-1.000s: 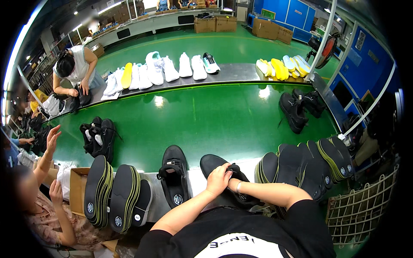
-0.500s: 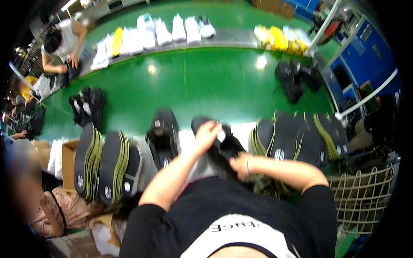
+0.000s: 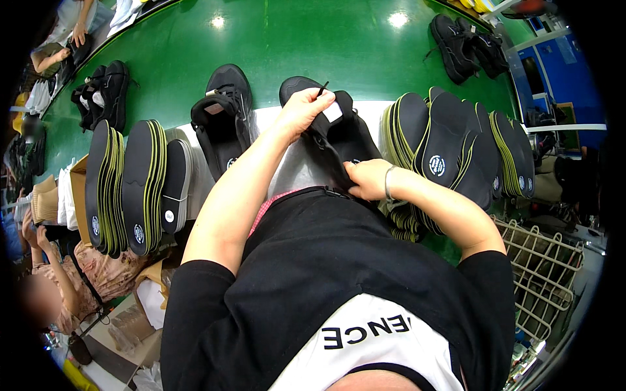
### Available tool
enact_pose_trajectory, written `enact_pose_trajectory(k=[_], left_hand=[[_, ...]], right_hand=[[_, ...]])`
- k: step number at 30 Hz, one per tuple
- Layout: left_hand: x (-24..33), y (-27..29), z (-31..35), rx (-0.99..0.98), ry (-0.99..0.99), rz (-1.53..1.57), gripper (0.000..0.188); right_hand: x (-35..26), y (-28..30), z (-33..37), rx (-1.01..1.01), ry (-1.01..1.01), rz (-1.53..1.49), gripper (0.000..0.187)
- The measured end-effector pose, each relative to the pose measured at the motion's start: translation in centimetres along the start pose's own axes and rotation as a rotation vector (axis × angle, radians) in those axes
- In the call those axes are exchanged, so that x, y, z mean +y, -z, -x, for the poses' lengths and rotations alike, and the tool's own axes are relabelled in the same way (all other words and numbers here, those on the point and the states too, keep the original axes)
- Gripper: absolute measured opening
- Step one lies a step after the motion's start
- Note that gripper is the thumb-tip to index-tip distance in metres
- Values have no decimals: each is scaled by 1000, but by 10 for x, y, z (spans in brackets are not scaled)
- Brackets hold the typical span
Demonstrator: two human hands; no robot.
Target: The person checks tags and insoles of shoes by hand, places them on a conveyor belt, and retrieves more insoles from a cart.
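On green belt [image 3: 293, 45], black shoes [image 3: 225, 111]

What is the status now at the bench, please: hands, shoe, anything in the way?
Left hand on tongue of black shoe. Right hand grips its heel end. Second shoe beside it, apart. Insole stacks on both sides, not blocking.

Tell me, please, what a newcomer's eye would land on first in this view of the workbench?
Probably the black shoe in the middle, gripped at its opening by the left hand and near its heel by the right hand. Next come the upright stacks of black insoles with yellow-green edges, one stack to the left and another to the right. Behind them the glossy green conveyor belt fills the upper part of the picture.
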State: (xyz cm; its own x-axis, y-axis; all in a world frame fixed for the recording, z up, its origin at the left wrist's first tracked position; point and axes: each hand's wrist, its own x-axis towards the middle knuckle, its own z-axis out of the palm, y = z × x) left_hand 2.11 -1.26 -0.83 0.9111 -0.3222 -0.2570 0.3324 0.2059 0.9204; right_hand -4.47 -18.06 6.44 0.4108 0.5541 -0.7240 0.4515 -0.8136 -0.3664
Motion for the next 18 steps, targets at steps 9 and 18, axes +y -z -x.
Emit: enact_pose_trajectory(k=[9, 18], left_hand=[[1, -3, 8, 35, -84, 16, 20], [5, -4, 13, 52, -112, -46, 26]], right_hand=[[15, 12, 11, 1002, -131, -318, 36], [37, -22, -21, 800, -270, -322, 36]])
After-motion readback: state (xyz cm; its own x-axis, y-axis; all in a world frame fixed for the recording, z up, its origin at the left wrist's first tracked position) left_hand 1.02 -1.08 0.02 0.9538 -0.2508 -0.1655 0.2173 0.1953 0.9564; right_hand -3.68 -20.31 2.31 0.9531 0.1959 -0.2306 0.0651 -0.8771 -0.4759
